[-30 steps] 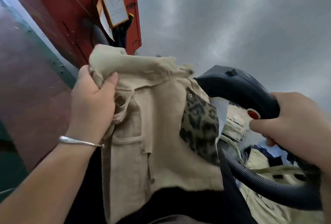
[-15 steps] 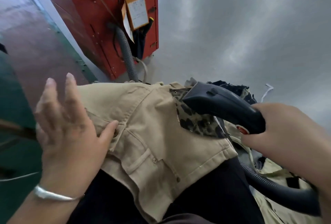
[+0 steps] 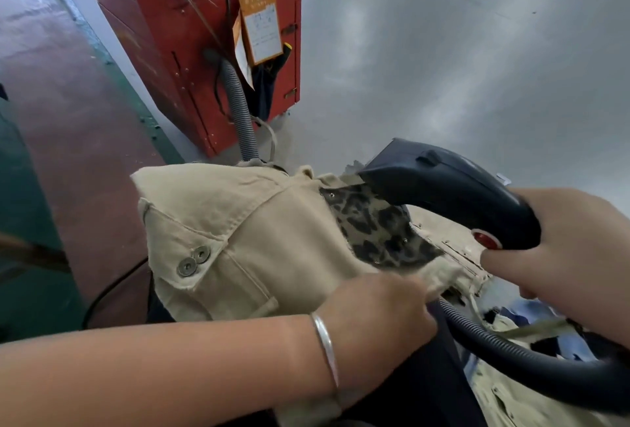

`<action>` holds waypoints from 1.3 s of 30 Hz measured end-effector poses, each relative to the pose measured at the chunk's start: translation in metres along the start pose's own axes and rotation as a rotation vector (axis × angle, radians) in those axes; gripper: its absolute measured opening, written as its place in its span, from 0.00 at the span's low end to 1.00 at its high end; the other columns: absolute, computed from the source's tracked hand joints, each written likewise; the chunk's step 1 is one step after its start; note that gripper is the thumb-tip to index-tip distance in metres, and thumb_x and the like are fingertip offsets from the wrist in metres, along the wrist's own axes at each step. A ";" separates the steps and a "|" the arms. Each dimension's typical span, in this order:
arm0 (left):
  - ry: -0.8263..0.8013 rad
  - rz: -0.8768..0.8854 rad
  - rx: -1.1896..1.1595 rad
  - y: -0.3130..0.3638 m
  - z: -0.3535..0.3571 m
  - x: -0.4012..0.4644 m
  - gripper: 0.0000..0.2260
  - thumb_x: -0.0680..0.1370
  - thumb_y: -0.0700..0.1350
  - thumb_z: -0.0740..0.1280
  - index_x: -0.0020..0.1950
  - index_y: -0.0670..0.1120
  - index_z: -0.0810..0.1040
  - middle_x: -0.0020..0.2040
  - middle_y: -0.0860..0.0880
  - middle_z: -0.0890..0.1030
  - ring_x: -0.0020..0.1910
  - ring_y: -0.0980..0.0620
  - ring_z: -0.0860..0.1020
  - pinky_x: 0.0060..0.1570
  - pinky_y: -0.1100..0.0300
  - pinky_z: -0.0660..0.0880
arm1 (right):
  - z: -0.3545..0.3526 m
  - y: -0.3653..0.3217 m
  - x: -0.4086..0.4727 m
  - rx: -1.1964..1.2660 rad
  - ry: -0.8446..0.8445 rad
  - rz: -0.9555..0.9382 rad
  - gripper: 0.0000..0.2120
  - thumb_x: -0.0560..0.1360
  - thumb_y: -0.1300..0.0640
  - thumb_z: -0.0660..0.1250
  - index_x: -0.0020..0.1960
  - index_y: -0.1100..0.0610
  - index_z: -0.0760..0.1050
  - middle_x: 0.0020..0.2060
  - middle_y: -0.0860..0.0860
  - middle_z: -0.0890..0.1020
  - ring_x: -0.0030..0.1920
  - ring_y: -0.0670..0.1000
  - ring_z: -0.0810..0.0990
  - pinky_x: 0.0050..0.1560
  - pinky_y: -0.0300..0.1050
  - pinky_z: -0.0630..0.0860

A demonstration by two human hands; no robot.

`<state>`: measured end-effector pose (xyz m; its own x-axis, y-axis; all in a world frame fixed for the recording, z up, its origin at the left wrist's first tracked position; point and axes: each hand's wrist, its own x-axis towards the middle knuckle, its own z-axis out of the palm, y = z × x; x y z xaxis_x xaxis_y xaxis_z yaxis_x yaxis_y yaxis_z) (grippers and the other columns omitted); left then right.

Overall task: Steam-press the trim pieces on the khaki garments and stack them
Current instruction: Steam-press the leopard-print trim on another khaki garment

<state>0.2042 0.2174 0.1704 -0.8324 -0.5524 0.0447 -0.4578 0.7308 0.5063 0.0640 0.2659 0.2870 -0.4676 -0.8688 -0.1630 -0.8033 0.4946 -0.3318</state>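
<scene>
Across the person's lap lies the khaki garment (image 3: 245,239), its leopard-print trim piece (image 3: 378,232) running diagonally from upper left to lower right. The steam iron (image 3: 453,191) hovers at the trim's far end, gripped by the right hand (image 3: 566,242) curled round its handle. The left hand (image 3: 378,314), nearer the trim's lower end, rests on the khaki hem just below it; whether its fingers pinch the cloth cannot be told.

My left hand (image 3: 381,310) lies on the beige cotton garment (image 3: 245,242); the dark plastic steam iron (image 3: 453,194) rests on its leopard-print fabric trim (image 3: 378,232), right of it.
</scene>
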 end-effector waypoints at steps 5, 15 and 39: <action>0.035 -0.115 -0.225 0.024 0.008 0.041 0.08 0.80 0.46 0.54 0.44 0.45 0.66 0.35 0.50 0.67 0.34 0.48 0.66 0.27 0.59 0.58 | -0.014 0.014 0.002 -0.007 0.046 0.051 0.07 0.60 0.55 0.73 0.33 0.51 0.74 0.19 0.49 0.77 0.22 0.54 0.77 0.33 0.58 0.79; -0.067 0.091 0.227 -0.003 0.014 -0.009 0.26 0.73 0.56 0.65 0.62 0.38 0.78 0.59 0.41 0.79 0.46 0.47 0.78 0.37 0.57 0.77 | 0.000 0.031 0.000 -0.122 -0.105 0.147 0.25 0.60 0.57 0.76 0.42 0.29 0.70 0.24 0.38 0.78 0.20 0.45 0.77 0.30 0.53 0.80; -0.254 -0.081 0.438 0.006 0.014 0.012 0.31 0.70 0.64 0.60 0.62 0.42 0.79 0.62 0.42 0.78 0.44 0.52 0.79 0.29 0.63 0.70 | 0.040 -0.048 0.131 -0.346 -0.245 -0.121 0.03 0.72 0.59 0.68 0.42 0.58 0.76 0.28 0.51 0.74 0.26 0.48 0.73 0.23 0.35 0.66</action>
<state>0.1871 0.2212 0.1621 -0.8135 -0.5393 -0.2179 -0.5668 0.8191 0.0887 0.0564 0.1274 0.2449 -0.2952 -0.8802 -0.3716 -0.9425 0.3320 -0.0378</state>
